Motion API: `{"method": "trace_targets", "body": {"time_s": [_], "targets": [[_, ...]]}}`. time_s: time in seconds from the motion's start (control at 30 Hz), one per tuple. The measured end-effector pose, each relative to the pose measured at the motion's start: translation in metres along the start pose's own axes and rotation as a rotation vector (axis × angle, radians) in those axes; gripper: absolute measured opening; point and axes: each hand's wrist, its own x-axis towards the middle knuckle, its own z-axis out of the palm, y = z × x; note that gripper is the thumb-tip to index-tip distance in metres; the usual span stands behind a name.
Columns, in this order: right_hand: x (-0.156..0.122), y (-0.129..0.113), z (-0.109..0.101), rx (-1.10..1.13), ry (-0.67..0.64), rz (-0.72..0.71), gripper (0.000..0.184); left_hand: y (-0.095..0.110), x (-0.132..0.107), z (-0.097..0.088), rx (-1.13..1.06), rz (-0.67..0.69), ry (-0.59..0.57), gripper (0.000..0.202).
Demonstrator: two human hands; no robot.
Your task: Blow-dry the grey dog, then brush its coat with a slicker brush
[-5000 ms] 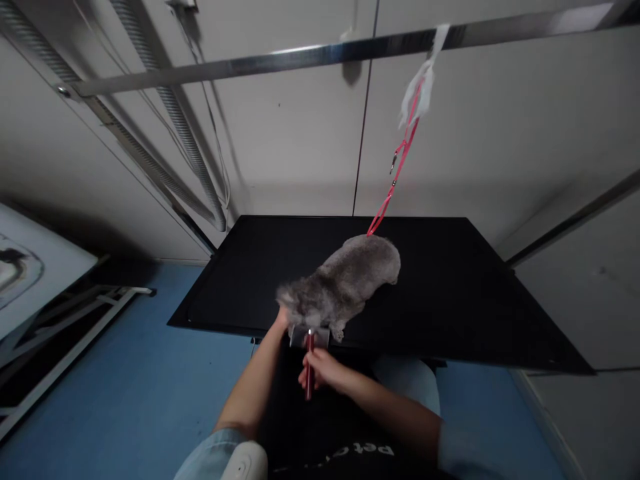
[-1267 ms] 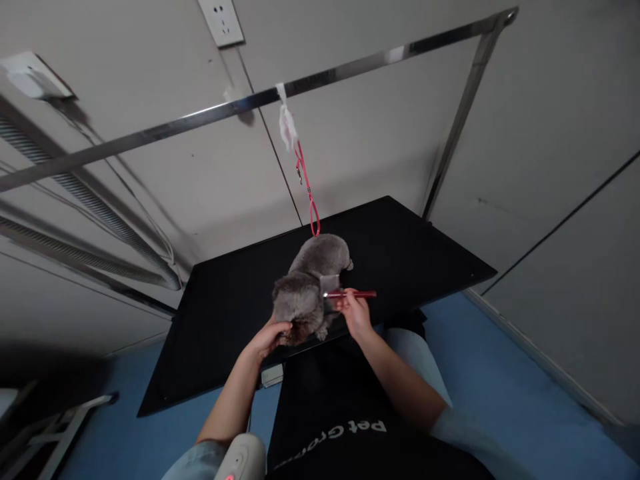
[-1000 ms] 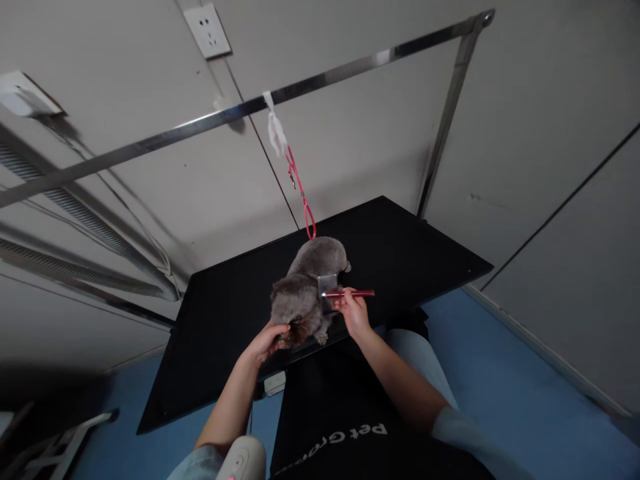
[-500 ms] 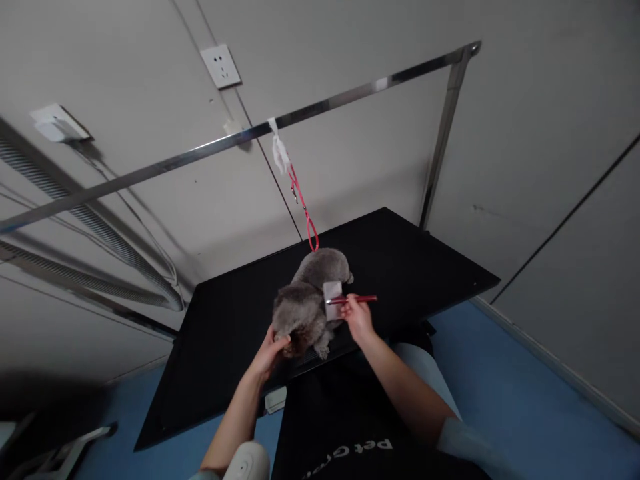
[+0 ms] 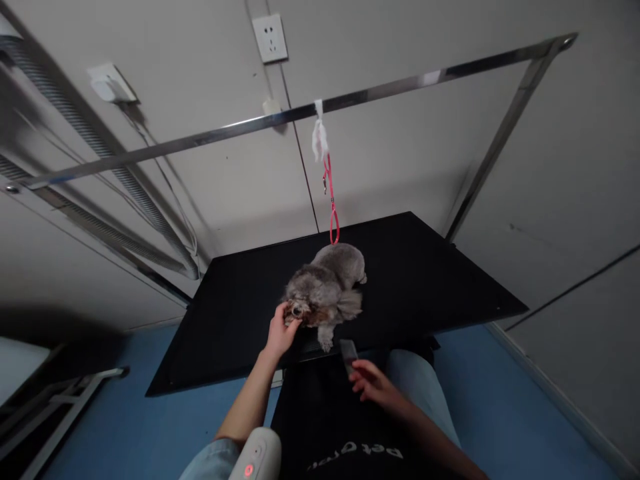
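Note:
A small grey dog [image 5: 327, 287] stands on a black table [image 5: 425, 280], with a red leash [image 5: 331, 200] running from its neck up to a metal bar [image 5: 225, 131]. My left hand [image 5: 281, 331] is closed under the dog's muzzle, holding its chin. My right hand [image 5: 373, 387] is pulled back near my lap, below the table's near edge, fingers closed on the handle of a slicker brush [image 5: 349, 351]. The brush head points up toward the table edge and is clear of the dog.
A wall with a socket [image 5: 271, 37] and ribbed hoses [image 5: 125, 193] stands behind the table. The upright post [image 5: 500, 147] of the metal frame rises at the table's right. Blue floor [image 5: 125, 427] lies on both sides. A white device [image 5: 256, 457] sits at my waist.
My right hand has drawn the brush away from the dog's side down toward my lap. The dog's head has turned toward me, and my left hand has stayed at its muzzle.

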Motion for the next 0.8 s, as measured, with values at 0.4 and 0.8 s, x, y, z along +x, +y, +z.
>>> {"method": "trace_targets", "body": {"time_s": [0.4, 0.8], "targets": [[0.107, -0.055, 0.095, -0.068, 0.149, -0.304, 0.041, 0.086, 0.095, -0.011, 0.199, 0.355, -0.440, 0.014], [0.103, -0.060, 0.069, -0.073, 0.166, -0.207, 0.055, 0.095, 0.129, 0.058, -0.144, 0.147, -0.780, 0.042]]}}
